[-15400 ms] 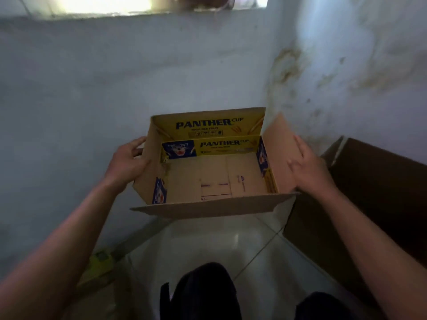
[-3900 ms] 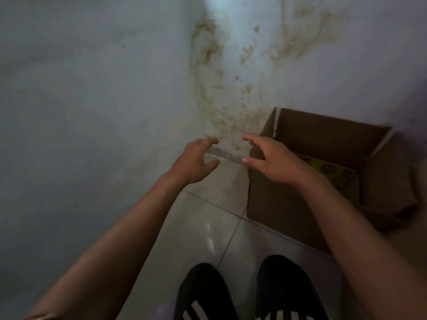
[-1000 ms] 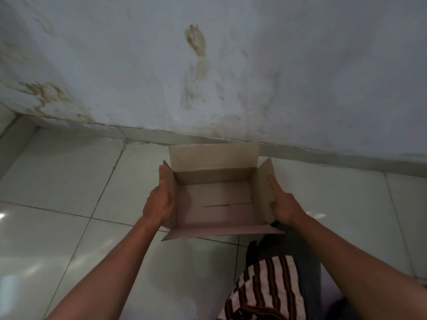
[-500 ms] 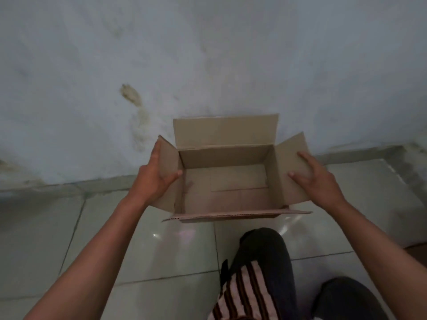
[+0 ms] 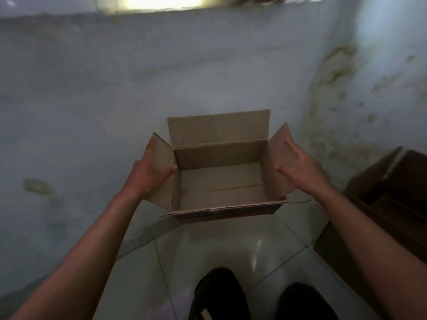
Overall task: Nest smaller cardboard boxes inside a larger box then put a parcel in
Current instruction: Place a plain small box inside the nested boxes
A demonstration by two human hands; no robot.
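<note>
A small plain cardboard box (image 5: 221, 181) hangs in the air in front of me, its four flaps open and nothing inside. My left hand (image 5: 150, 172) grips its left flap, thumb on the inner face. Against the right flap presses my right hand (image 5: 300, 169), fingers spread flat. The large brown box (image 5: 392, 204) stands on the floor at the right edge, partly cut off; its inside is dark and I cannot see what it holds.
A stained pale wall (image 5: 115, 88) rises close behind the held box, meeting another wall in a corner at the right. Glossy floor tiles (image 5: 208, 245) lie below. My two dark shoes (image 5: 219, 294) show at the bottom edge.
I have swung to the right with the small box held in both hands. The wall corner and the large brown box have come into view at the right.
</note>
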